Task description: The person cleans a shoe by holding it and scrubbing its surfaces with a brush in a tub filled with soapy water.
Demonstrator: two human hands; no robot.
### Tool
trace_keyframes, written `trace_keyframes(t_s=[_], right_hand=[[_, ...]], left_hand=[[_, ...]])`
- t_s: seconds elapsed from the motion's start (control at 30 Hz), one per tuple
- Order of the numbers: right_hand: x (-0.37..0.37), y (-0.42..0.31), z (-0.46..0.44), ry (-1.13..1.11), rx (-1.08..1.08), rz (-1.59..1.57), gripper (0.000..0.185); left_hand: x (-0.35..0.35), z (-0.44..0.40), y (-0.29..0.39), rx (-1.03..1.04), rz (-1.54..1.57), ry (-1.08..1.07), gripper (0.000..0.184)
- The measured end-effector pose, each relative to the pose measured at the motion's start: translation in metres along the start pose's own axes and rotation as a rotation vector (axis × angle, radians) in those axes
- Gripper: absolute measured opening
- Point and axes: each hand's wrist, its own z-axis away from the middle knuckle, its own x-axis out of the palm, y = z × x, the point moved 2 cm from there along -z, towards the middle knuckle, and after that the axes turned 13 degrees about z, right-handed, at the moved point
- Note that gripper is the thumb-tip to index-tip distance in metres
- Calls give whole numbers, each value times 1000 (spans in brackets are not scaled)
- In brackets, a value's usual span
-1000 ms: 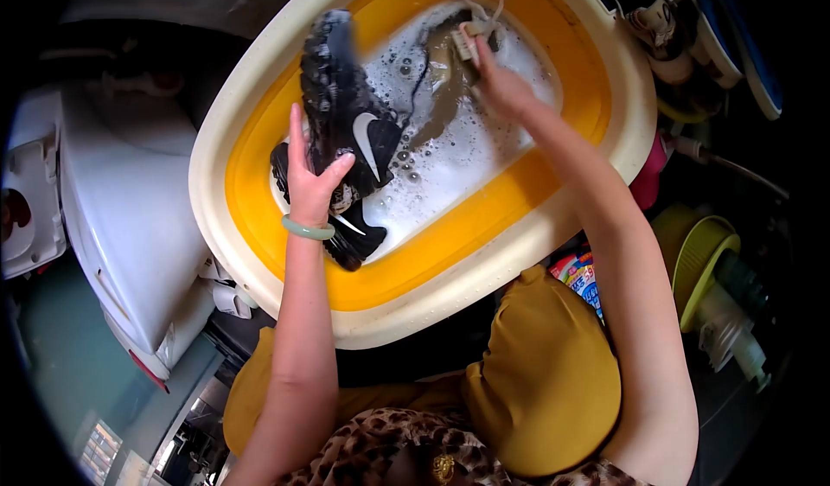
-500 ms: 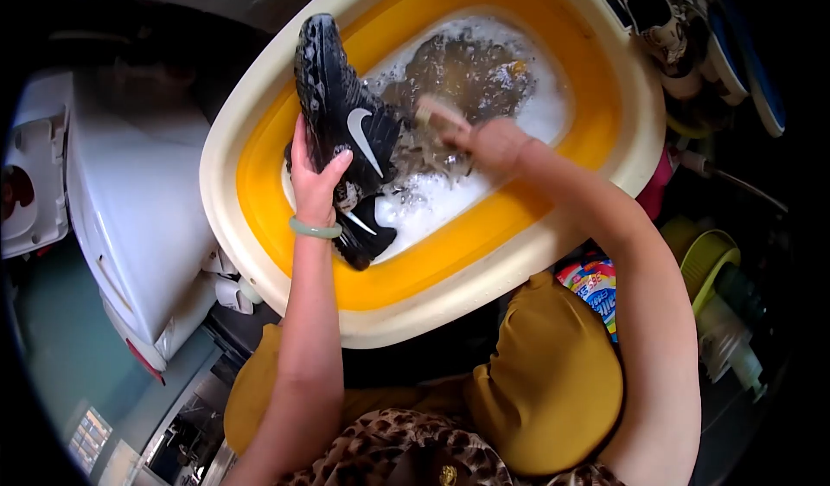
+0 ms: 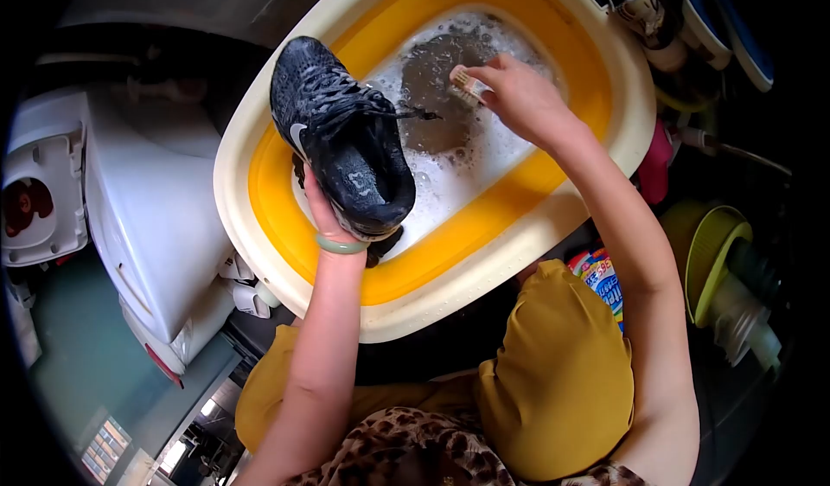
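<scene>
A wet black sneaker (image 3: 341,140) with a white swoosh is held over the left side of the tub, its opening and laces facing up. Beneath its heel, my left hand (image 3: 326,214) grips the shoe from below, most fingers hidden. My right hand (image 3: 523,97) pinches a small pale scrub brush (image 3: 467,84) above the murky, foamy water (image 3: 437,175). Brush and shoe are apart. Part of a second black shoe (image 3: 389,244) shows under the held one. All this is in or over the yellow and cream tub (image 3: 406,313).
A white curved fixture (image 3: 156,201) stands at the left. Several shoes (image 3: 661,23) lean at the upper right beyond the tub rim. Green plastic basins (image 3: 713,257) and a colourful packet (image 3: 599,283) lie at the right, near my knee (image 3: 558,356).
My left hand has turned the sneaker from its side to opening-up. My right hand, with the brush, has lifted away from the shoe up and to the right.
</scene>
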Motion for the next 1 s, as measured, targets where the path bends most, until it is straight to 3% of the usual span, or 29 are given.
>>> trace_keyframes(t_s=[0.03,0.1,0.17,0.33,0.43,0.5,0.57,0.63,0.7,0.73,0.77,0.83,0.9,0.97,1.0], right_hand=[[-19,-10,-3,5,6,5,27],[-58,-37,-4,-26,-96,-356,19],[-84,-63,-3,-47,-168,-478,18],[-73,-97,-14,-33,-342,-448,23],[-68,-107,-23,-107,-278,-257,21],[-65,-110,-21,-95,-277,-317,28],[-57,-107,-18,-666,231,-1132,36],[-45,-112,-15,-711,304,-1333,38],[-39,-127,-15,-824,487,-1548,33],[-40,-128,-11,-733,686,-1614,30],[-12,-131,-9,-575,549,-2096,33],[-8,-133,-7,-433,479,-2393,37],[-11,-135,-7,-358,466,-2495,37],[-13,-133,-9,-370,277,-2758,37],[-13,-136,-9,-366,377,-2735,38]], left_hand=[[-1,-1,-2,-4,-1,-8,62],[-9,-4,-11,-129,221,19,55],[-6,-3,-13,-144,223,41,50],[5,4,-17,-129,128,51,55],[12,13,-16,-149,164,65,58],[13,17,-13,-136,198,145,58],[-6,14,-15,-133,223,64,61],[-14,11,-17,-203,276,-164,62],[-7,19,-9,-140,88,-115,64],[-9,20,-8,-130,43,-113,64],[-11,20,-7,-116,-1,-110,64],[-6,18,-6,-166,60,-135,61],[-7,16,-13,-156,49,-159,62],[-5,15,-14,-161,75,-163,62],[-1,13,-15,-155,106,-166,61]])
